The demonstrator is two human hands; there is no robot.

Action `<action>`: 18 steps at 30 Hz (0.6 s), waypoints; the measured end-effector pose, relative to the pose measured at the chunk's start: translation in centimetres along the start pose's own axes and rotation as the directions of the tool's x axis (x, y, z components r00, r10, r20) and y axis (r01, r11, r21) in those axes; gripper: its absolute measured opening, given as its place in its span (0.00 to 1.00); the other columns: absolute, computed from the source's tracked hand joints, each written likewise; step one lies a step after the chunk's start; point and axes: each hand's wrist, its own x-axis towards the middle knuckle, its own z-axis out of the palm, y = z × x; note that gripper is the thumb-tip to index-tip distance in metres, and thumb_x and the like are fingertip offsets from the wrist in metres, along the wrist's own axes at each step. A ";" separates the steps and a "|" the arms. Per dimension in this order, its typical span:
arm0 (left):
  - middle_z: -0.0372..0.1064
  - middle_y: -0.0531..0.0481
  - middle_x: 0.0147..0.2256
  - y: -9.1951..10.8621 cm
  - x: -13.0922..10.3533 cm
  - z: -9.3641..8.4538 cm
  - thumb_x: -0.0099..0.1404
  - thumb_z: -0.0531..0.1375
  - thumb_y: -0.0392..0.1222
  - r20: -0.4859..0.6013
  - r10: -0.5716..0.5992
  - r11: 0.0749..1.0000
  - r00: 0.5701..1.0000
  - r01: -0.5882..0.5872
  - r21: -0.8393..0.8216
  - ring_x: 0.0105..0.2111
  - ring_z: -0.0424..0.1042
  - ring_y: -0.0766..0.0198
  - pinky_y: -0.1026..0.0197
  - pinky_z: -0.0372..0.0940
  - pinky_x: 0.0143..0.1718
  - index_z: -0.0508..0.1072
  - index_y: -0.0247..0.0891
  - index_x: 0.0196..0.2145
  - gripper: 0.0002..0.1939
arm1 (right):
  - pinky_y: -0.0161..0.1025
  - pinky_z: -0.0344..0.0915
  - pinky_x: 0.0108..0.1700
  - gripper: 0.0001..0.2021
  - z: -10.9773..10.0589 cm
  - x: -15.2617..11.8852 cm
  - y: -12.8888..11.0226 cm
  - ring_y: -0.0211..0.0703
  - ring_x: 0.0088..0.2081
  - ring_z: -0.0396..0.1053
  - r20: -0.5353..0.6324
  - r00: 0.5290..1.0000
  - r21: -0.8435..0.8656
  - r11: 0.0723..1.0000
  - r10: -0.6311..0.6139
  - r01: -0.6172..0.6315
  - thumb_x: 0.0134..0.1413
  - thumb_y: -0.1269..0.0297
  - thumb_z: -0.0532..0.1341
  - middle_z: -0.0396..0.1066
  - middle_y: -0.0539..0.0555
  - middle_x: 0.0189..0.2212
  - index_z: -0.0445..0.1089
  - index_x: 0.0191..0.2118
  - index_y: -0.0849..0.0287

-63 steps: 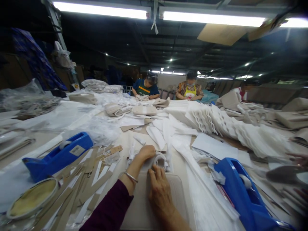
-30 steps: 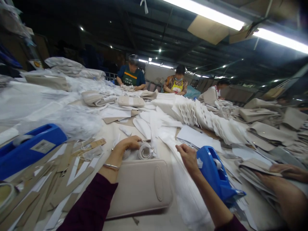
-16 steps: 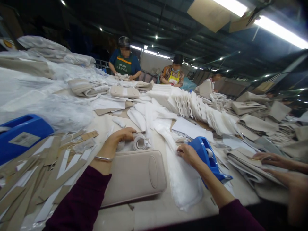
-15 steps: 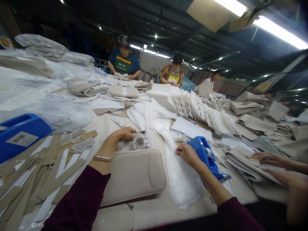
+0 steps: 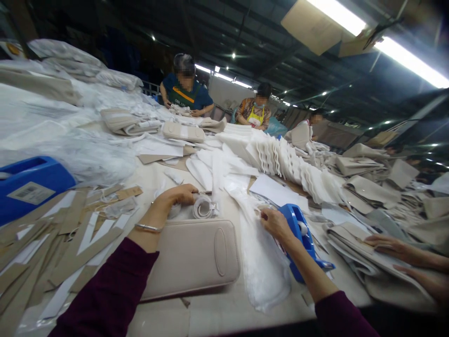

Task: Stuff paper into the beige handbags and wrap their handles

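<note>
A beige bag (image 5: pixel 196 257) with an oval stitched outline lies on the table in front of me. At its far edge sits a rolled strap (image 5: pixel 202 207) in a pale wrap, with a buckle on its right side. My left hand (image 5: pixel 180 194) is closed just beyond the bag, beside this roll; a small metal piece shows at its fingertips, but its grip is hidden. My right hand (image 5: pixel 275 222) is pinched over the clear plastic bag (image 5: pixel 264 271), right of the beige bag. What it pinches is too small to tell. A blue tape dispenser (image 5: pixel 300 234) stands just behind that hand.
Another blue dispenser (image 5: pixel 31 187) stands left, above a heap of beige and white strips (image 5: pixel 77 238). Wavy white foam sheets (image 5: pixel 280 157) stand beyond. At right, a co-worker's hands (image 5: pixel 403 252) rest on folded beige material (image 5: pixel 354 248). Several people work across the table.
My view has shifted slightly. My right hand has stayed near the plastic bag, its fingers now pinched more closely. The co-worker's hands at right have moved over the folded material.
</note>
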 end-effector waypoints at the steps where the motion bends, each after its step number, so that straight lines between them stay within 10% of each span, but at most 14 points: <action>1: 0.73 0.51 0.28 0.0 0.0 0.0 0.40 0.57 0.38 0.000 0.000 1.000 1.000 0.000 -0.002 0.31 0.70 0.56 0.64 0.58 0.27 0.75 0.36 0.30 0.16 | 0.35 0.50 0.31 0.04 -0.4 0.1 -0.1 0.40 0.28 0.61 -0.009 1.000 0.023 1.000 -0.007 0.008 0.45 0.72 0.54 0.65 0.50 0.23 0.65 0.27 0.58; 12: 0.73 0.50 0.29 0.5 -0.8 0.0 0.39 0.56 0.36 -0.018 -0.013 1.000 1.000 0.012 -0.011 0.28 0.68 0.59 0.63 0.58 0.27 0.75 0.35 0.32 0.19 | 0.31 0.63 0.27 0.11 0.7 0.7 -3.0 0.35 0.23 0.68 0.291 0.904 0.489 0.861 -0.313 0.140 0.46 0.74 0.51 0.69 0.47 0.23 0.64 0.37 0.59; 18: 0.71 0.51 0.26 0.1 -0.6 0.1 0.41 0.56 0.36 -0.007 -0.002 1.000 1.000 0.002 -0.013 0.26 0.67 0.60 0.64 0.57 0.25 0.75 0.35 0.31 0.17 | 0.40 0.66 0.42 0.39 2.2 1.9 -2.7 0.38 0.36 0.67 0.067 0.871 0.314 0.839 -0.487 0.445 0.46 0.83 0.48 0.67 0.53 0.39 0.47 0.65 0.53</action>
